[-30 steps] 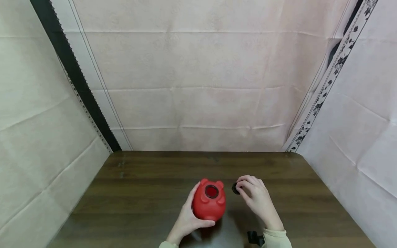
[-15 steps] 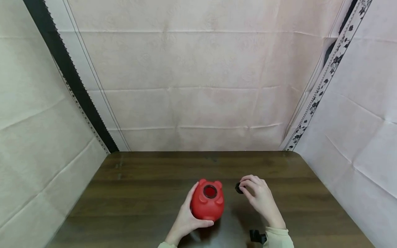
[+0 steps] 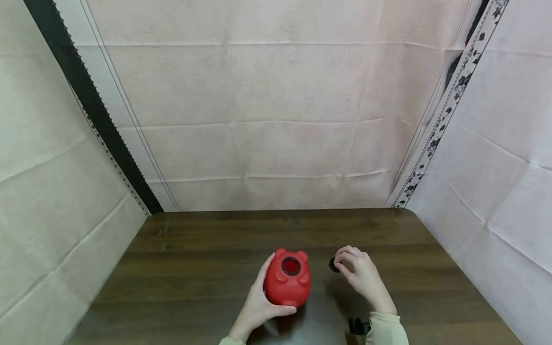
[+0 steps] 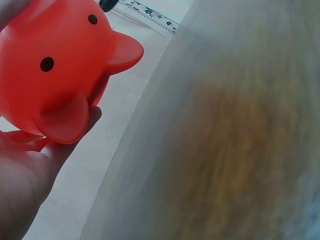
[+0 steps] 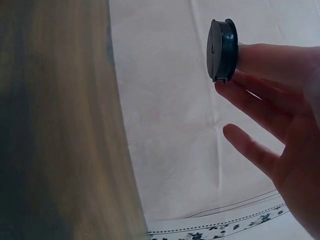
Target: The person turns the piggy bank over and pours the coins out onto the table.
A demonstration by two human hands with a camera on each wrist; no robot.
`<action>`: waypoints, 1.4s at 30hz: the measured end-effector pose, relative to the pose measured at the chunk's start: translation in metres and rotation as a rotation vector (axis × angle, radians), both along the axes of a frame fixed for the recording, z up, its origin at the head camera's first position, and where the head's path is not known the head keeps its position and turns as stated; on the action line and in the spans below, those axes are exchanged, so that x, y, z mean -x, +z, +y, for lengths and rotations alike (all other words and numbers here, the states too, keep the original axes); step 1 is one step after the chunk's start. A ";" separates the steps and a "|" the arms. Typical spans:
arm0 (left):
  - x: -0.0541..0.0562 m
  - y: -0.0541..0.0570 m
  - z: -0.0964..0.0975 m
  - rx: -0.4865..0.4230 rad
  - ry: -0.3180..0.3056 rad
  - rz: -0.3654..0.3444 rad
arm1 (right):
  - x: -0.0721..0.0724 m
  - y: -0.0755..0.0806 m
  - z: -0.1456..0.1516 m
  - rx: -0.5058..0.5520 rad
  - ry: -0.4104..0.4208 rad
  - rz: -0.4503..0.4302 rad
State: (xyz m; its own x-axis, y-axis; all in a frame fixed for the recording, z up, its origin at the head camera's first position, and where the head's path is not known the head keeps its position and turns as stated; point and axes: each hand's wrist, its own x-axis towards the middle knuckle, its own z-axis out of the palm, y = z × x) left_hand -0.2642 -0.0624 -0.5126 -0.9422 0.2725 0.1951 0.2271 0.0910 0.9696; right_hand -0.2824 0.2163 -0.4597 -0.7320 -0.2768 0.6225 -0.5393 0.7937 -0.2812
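A red piggy bank [image 3: 287, 286] is held in my left hand [image 3: 261, 306], thumb along its near side and fingers around its left. Its underside faces up toward the head camera, showing a round dark-rimmed hole [image 3: 291, 266] among stubby feet. In the left wrist view the piggy bank [image 4: 55, 65] shows two black eye dots. To the right, my right hand [image 3: 360, 273] pinches a small black round plug [image 3: 334, 265] by the fingertips, apart from the piggy bank. The right wrist view shows this plug [image 5: 222, 50] edge-on, with a rim and small tabs.
Both hands are above a dark brown wooden table [image 3: 194, 278]. Pale cloth walls [image 3: 276, 96] stand behind it and on both sides, with a floral border strip [image 3: 448, 110] at right. A black device [image 3: 359, 327] sits at the right sleeve.
My right hand has drawn the black plug slightly to the right, away from the piggy bank, and a little lower. The left hand keeps its grip. The head view has shifted a little.
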 end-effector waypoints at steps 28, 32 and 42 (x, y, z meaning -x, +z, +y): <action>0.000 0.000 -0.003 0.008 -0.007 0.008 | 0.000 -0.037 0.024 0.098 -0.063 -0.321; 0.000 0.001 -0.004 0.019 -0.013 0.009 | 0.001 -0.040 0.025 0.099 -0.075 -0.357; 0.000 0.000 -0.004 0.016 -0.026 -0.001 | 0.000 -0.042 0.030 0.109 -0.089 -0.401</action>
